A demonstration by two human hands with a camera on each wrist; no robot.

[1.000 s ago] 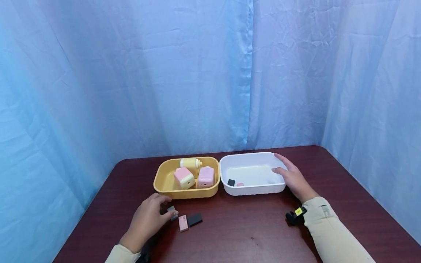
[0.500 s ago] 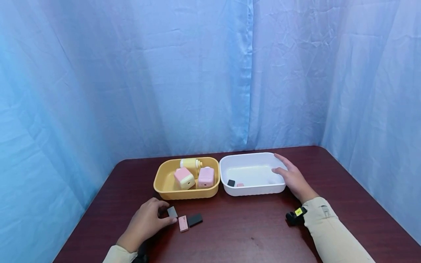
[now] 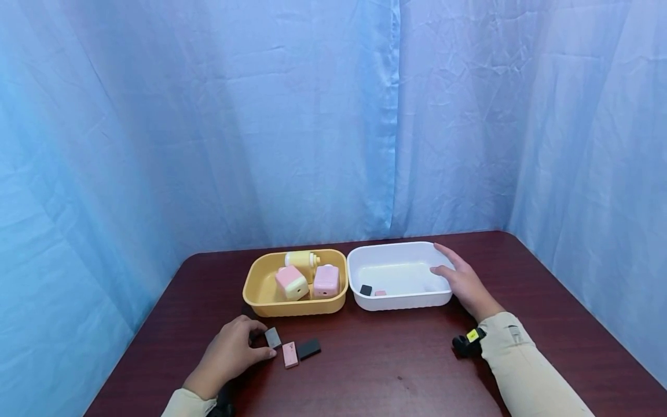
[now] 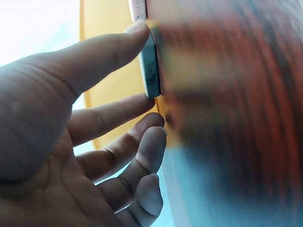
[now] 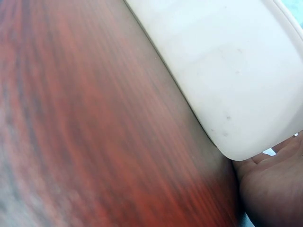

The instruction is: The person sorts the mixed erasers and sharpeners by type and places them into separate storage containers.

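My left hand (image 3: 229, 350) is at a small grey rectangular block (image 3: 272, 337) lying on the table. Thumb and index finger meet opposite ends of this block (image 4: 150, 68) in the left wrist view, while the other fingers curl loosely. Right beside it lie a pink block (image 3: 290, 354) with faint marks and a black block (image 3: 309, 348). At the far right, my right hand (image 3: 467, 286) grips the right wall of a white plastic tray (image 3: 401, 302), thumb over the rim inside. From the right wrist, only part of the palm shows behind the tray's corner.
Touching the white tray's left side is a yellow tray (image 3: 299, 308). It holds a pink-and-cream cube (image 3: 292, 282), a lilac cube (image 3: 326, 280) and a yellow cylinder-like item (image 3: 299, 259). A black piece (image 3: 366, 289) and a pink piece (image 3: 380, 293) lie inside the white tray.
My left hand has drawn back slightly toward the lower left, leaving more of the grey block uncovered. The block stays about where it was. My right hand and both trays have not moved.
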